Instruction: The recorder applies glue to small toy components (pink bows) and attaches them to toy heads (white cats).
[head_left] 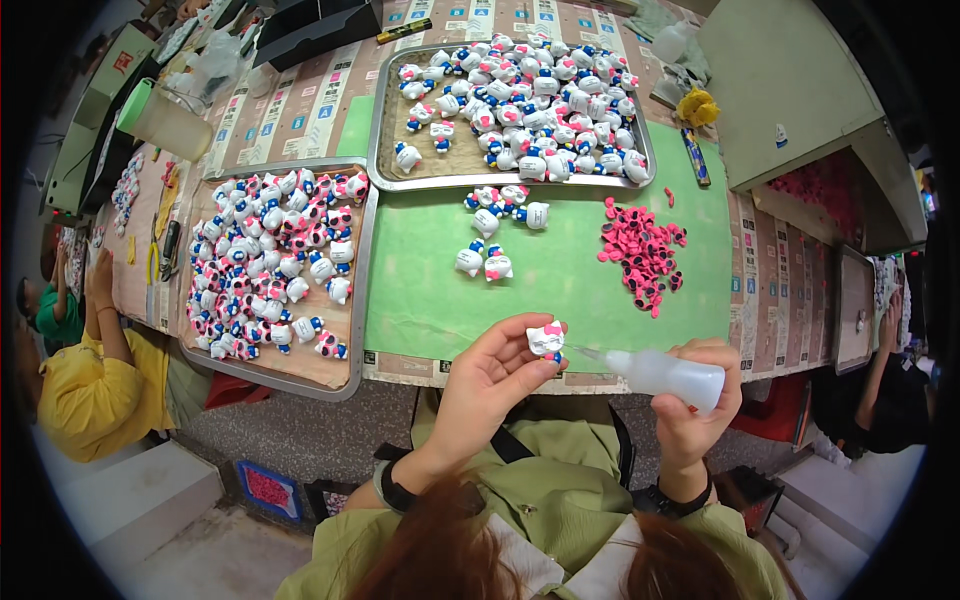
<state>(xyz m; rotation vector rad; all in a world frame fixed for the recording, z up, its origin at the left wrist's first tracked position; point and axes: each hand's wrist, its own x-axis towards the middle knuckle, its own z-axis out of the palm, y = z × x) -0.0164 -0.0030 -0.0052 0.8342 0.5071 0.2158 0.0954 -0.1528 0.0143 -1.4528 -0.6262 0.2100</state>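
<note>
Pinched in the fingers of my left hand point(487, 385) is a small white cat figurine point(546, 341) with a pink bow and a blue body. My right hand point(702, 405) grips a white squeeze bottle point(672, 378), tilted so its thin nozzle point(590, 353) points at the figurine's head; whether the tip touches cannot be made out. Beyond my hands, a pile of pink sunglasses-shaped pieces point(643, 252) with dark lenses lies on the green mat point(430, 300). Several loose figurines point(498, 263) rest on the mat to the left of that pile.
A metal tray point(375, 165) heaped with figurines stands at the back. The left tray point(358, 375) holds figurines, many wearing pink glasses. A grey-green cabinet point(790, 90) stands at the right. Yellow-handled pliers point(153, 262) lie far left. A person in yellow point(100, 395) sits at the left.
</note>
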